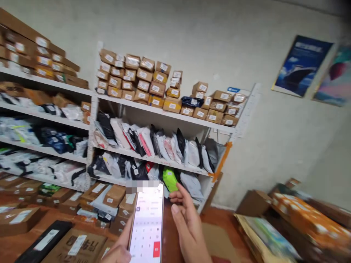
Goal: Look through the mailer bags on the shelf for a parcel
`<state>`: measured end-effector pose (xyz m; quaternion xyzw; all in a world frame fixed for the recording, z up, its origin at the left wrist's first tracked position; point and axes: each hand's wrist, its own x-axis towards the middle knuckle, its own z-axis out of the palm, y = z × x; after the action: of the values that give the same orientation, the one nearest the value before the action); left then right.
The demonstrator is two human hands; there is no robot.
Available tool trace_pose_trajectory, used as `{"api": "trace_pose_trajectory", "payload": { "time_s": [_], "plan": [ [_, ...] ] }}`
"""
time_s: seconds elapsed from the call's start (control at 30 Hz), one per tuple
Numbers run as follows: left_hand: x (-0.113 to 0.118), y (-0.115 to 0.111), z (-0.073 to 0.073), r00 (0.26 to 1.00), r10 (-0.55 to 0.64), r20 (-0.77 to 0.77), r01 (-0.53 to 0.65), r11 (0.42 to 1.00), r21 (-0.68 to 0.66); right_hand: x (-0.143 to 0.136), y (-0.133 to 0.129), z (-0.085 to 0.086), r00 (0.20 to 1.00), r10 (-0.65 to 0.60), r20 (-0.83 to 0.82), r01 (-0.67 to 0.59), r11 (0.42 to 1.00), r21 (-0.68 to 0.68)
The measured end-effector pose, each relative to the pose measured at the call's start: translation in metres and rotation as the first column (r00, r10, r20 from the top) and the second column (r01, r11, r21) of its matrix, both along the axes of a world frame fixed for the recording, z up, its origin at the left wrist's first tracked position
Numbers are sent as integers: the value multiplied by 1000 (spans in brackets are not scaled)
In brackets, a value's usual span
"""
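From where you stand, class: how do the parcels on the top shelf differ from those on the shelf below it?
The top-shelf parcels are brown cardboard boxes; the parcels below are soft plastic mailer bags in white, black and grey. The boxes are stacked flat in layers; the bags stand on edge, leaning against each other. The boxes keep square shapes; the bags look crumpled. The boxes plainly carry white labels, as do some bags.

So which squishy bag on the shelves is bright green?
The green bag on the lower shelf, just above the right hand and beside the phone. The bags around it are black, white or grey.
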<state>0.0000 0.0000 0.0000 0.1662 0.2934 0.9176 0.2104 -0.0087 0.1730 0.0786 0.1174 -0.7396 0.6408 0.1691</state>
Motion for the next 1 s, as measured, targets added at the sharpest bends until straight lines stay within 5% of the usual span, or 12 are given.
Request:
{"api": "trace_pose_trajectory", "payload": {
  "time_s": [0.13,0.4,0.53,0.8,1.0],
  "plan": [
    [-8,17,8,995,-95,35,96,994,-45,7,6,-33,982,118,150,-88,977,-197],
    [-30,51,-11,966,-231,113,252,939,-235,10,17,-67,947,4,321,146,884,-445],
    [-28,66,-8,959,-241,147,275,917,-288,13,28,-75,946,-21,325,199,826,-528],
    [-16,88,5,962,-199,187,260,880,-397,25,41,-86,950,-176,258,265,890,-371],
    [-12,97,-4,931,-317,178,361,866,-346,49,64,-99,956,5,293,138,873,-468]
  ]
}}
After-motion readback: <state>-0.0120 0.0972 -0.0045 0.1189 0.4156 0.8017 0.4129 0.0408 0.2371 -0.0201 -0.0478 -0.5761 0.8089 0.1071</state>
